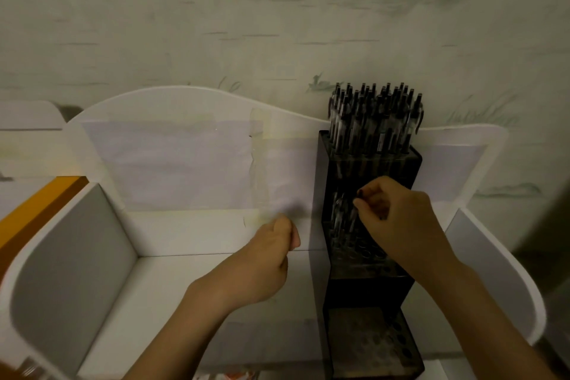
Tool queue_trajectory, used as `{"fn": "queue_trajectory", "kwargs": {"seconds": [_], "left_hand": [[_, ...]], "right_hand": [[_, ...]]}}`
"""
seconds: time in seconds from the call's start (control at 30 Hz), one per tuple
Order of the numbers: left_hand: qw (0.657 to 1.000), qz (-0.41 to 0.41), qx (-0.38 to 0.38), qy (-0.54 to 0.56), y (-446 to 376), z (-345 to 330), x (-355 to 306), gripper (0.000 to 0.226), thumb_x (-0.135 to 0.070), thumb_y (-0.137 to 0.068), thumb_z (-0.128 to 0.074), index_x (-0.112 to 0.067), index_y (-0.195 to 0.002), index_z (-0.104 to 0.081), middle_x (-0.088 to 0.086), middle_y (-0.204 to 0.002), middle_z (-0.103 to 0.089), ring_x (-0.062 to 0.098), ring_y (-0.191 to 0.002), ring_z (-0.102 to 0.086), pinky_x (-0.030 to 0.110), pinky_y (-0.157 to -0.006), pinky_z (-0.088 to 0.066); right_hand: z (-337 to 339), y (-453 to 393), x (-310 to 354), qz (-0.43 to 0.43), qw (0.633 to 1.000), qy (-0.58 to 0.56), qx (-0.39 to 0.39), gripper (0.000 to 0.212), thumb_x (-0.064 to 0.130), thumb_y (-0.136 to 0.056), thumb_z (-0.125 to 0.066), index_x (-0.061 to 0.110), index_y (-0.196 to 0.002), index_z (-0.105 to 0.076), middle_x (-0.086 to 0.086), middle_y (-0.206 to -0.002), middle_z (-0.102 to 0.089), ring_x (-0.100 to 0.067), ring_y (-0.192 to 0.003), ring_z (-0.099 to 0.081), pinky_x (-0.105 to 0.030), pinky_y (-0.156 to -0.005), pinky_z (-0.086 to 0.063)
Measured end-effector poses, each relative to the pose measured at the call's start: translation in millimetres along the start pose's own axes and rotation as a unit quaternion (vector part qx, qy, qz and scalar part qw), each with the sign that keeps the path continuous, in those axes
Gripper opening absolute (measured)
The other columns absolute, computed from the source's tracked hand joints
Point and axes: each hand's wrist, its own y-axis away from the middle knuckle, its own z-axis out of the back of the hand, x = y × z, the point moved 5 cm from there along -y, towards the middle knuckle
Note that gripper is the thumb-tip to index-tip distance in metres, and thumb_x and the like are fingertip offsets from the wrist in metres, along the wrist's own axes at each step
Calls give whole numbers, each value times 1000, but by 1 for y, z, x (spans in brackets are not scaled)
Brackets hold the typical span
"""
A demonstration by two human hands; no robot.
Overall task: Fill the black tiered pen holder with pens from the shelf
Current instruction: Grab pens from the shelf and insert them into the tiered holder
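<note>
Home room or stationery shop, uncertain: painted-landscape wallpaper (pixel 216 25), white shelf (pixel 101 225), tiered holder (pixel 370 287) of pens (pixel 374 114).

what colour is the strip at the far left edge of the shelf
Orange strip, seen in the head view, beside the white shelf.

The tiered pen holder (pixel 370 256) is black, the shelf (pixel 185 271) is white, and the far wall (pixel 246 25) shows pale green painted mountains.
</note>
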Motion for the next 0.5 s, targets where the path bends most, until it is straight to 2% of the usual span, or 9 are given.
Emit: {"fn": "queue_trajectory", "kwargs": {"seconds": [0.1,0.2,0.3,0.37,0.5], "left_hand": [[1000,4,-1,9,-4,-3,4,35,6,-92,-36,-24,-107,-44,-7,-100,-50,3,-87,-50,4,-74,-39],[1000,-12,-12,13,-5,-3,5,32,-7,-99,-36,-32,-117,-43,-10,-91,-55,-1,-77,-54,9,-67,-40],[997,-50,-48,-21,-2,1,-1,28,-28,-103,-38,-44,-126,-35,-9,-79,-53,7,-71,-54,26,-68,-48],[996,-55,-62,-32,0,2,-6,33,-37,-102,-38,-48,-131,-28,-8,-85,-58,12,-77,-58,35,-73,-52],[997,-52,-54,25,-2,1,-10,19,-35,-100,-44,-31,-117,-37,-3,-90,-62,10,-79,-59,37,-78,-52]], "right_hand": [[-5,3,-5,-13,1000,4,17,11,18,-86,-71,21,-93,-62,12,-76,-65,1,-75,-64,-11,-67,-52],[-6,4,-7,-12,1000,-2,11,12,17,-86,-70,21,-94,-62,12,-76,-66,1,-75,-64,-9,-67,-50],[-5,5,-7,-2,1000,2,-8,15,16,-86,-71,18,-98,-65,11,-77,-67,-1,-73,-65,-8,-67,-50],[-5,8,-6,-2,1000,4,-21,21,17,-84,-73,18,-103,-64,11,-78,-67,0,-71,-65,-8,-68,-50],[5,18,7,35,996,-3,-86,24,14,-81,-76,15,-103,-65,8,-78,-66,-3,-74,-63,-7,-69,-49]]}}
